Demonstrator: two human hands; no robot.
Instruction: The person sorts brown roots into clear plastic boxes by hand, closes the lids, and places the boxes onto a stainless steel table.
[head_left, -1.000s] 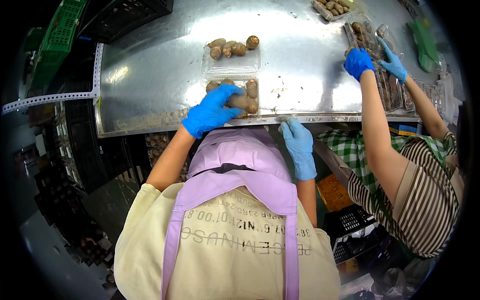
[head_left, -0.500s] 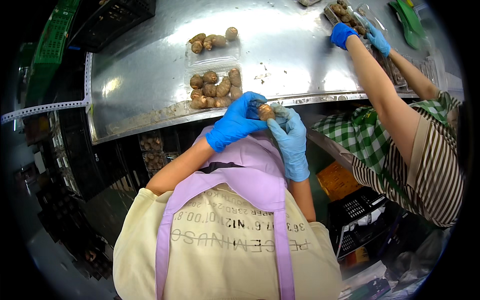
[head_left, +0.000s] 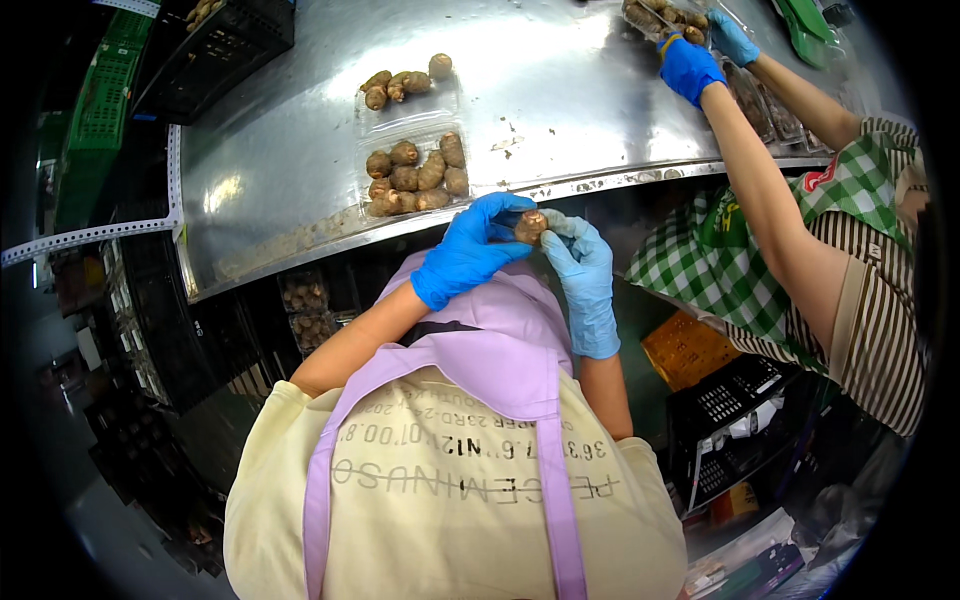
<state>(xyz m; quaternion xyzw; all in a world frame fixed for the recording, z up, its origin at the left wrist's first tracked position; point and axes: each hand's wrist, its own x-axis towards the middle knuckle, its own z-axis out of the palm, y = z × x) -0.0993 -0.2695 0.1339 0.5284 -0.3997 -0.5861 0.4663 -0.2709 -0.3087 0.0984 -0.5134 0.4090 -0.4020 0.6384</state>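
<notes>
Left hand (head_left: 468,255) and right hand (head_left: 582,262) both grip 1 brown tuber (head_left: 529,226) between them.

shiny steel table (head_left: 300,150) under bright light, dark crates (head_left: 215,40) beside

A clear tray of brown tubers (head_left: 415,175) sits on the steel table (head_left: 560,90); black crate (head_left: 215,45) beyond.

Ahead of my fingers, the steel tabletop (head_left: 300,150) lies bare on the left and through the middle — room to reach. A clear tray of brown tubers (head_left: 415,175) sits at the near edge, a second cluster (head_left: 405,82) behind it. To my right, a co-worker's arm (head_left: 770,190) bars the way — more trays (head_left: 665,15) beyond.
</notes>
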